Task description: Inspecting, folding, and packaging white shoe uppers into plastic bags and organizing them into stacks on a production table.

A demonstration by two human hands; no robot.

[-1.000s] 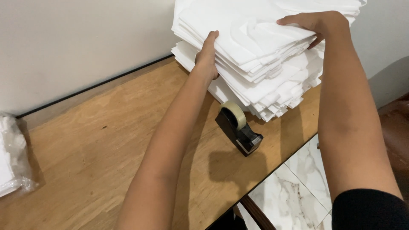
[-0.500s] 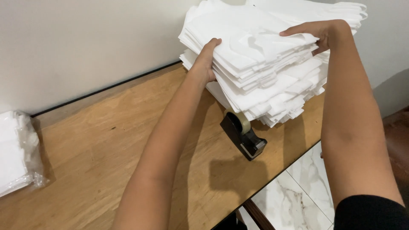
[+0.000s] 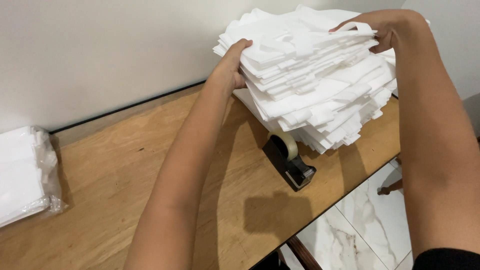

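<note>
One wooden table (image 3: 125, 185) fills the view, with a tall stack of white cloths (image 3: 320, 95) at two o'clock against the wall. At nine o'clock lies a plastic-wrapped white bundle (image 3: 22, 177). The left hand (image 3: 231, 67) presses curled fingers into the stack's left edge; the right hand (image 3: 387, 27) grips its top right. A tape dispenser (image 3: 290, 160) sits just below the stack, at four o'clock.
</note>
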